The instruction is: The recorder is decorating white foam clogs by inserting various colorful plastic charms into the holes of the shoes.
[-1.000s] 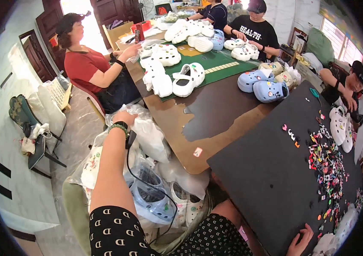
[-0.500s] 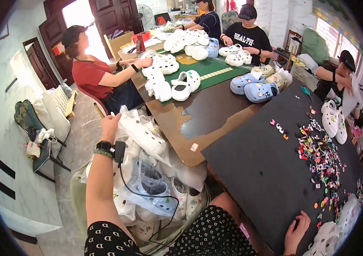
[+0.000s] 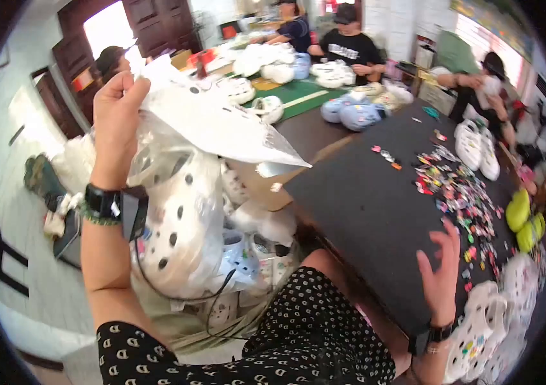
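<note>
My left hand [image 3: 119, 109] is raised at the left, fingers closed on the gathered top of a clear plastic bag [image 3: 148, 138] with white clogs [image 3: 180, 218] inside. A white, dark-holed part of the bagged load stretches rightward from my fingers, blurred by motion. Below hangs or rests the rest of it, over a heap of bagged shoes, among them a blue clog [image 3: 241, 266]. My right hand [image 3: 441, 269] hovers over or touches the black tabletop [image 3: 356, 212], open, fingers apart and holding nothing. Beside it lie many small colourful shoe charms [image 3: 462, 192].
White clogs [image 3: 478, 147] stand at the table's far right, yellow-green clogs [image 3: 526, 221] nearer. Decorated white clogs [image 3: 475, 337] and a bagged pair [image 3: 520, 282] lie lower right. Co-workers sit around the far table, which carries blue clogs [image 3: 359, 112] on it. A cable [image 3: 212, 295] runs from my left wrist.
My left hand has risen, lifting the bagged white clogs up from the heap. My right hand has moved up and spread its fingers. Yellow-green clogs have come into view as my head turned.
</note>
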### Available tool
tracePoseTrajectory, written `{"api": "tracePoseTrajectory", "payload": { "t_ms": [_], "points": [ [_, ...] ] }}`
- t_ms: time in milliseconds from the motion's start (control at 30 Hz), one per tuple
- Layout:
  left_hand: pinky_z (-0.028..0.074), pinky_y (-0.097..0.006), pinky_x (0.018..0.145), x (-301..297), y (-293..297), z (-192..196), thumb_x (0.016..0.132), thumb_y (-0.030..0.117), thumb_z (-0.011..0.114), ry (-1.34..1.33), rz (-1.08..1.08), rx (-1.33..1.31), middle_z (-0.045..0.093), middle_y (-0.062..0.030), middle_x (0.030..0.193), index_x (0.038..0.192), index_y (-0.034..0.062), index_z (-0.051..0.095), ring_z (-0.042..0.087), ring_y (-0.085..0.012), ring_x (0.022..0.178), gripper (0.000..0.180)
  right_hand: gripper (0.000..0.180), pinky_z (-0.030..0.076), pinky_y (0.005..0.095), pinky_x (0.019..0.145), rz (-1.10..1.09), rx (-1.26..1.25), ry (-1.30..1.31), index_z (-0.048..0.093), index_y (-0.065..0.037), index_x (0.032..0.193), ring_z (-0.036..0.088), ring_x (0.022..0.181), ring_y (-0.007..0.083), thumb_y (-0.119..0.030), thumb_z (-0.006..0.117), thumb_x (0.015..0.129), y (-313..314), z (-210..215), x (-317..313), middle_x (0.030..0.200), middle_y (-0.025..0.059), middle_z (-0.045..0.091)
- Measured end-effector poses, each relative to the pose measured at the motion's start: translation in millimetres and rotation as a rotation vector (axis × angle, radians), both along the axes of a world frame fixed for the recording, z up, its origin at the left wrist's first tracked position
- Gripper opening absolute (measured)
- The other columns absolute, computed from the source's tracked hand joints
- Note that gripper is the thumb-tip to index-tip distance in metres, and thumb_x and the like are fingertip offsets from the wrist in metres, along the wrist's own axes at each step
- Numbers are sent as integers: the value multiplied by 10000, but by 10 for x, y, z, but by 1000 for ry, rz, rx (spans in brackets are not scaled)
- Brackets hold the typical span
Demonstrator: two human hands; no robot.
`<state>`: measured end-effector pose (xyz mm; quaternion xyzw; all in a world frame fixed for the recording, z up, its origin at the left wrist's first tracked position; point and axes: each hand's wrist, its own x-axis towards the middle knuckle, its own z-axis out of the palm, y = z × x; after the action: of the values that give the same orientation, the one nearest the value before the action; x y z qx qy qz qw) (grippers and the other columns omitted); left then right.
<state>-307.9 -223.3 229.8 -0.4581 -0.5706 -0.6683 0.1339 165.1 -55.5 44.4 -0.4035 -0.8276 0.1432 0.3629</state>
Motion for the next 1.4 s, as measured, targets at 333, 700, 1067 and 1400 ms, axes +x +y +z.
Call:
{"api": "tracePoseTrajectory", "payload": {
  "t_ms": [333,700,1067,1400],
  "points": [
    [352,-292,649,1408,469,-430,746,-9,641,620,-152,-252,368,-46,626,686,15,502,337,-151,602,153,1087,409,437,1017,675,219,244,269,94,1418,445,1267,419,-406,861,655,-155,1270,-555,1323,310,434],
    [314,-322,486,2992,628,-234,721,-40,646,879,-913,-103,484,-86,702,620,100,354,427,-203,552,339,273,514,371,636,540,-184,44,655,-54,1002,671,707,329,-146,704,749,-513,1473,318,750,162,670],
    [246,-172,498,3987,1445,185,900,-49,556,392,-1225,69,470,61,753,1133,-8,617,349,24,583,244,267,465,227,495,-53,160,489,669,-12,1049,587,591,43,-48,688,785,-343,2145,1688,707,-11,634],
    [432,-262,514,4230,1912,-182,816,72,640,259,-1338,133,581,-56,678,903,39,639,539,-90,568,92,601,498,288,798,110,-177,369,482,-62,1255,611,920,131,2,712,703,-448,1803,1275,1071,34,596]
  ]
}}
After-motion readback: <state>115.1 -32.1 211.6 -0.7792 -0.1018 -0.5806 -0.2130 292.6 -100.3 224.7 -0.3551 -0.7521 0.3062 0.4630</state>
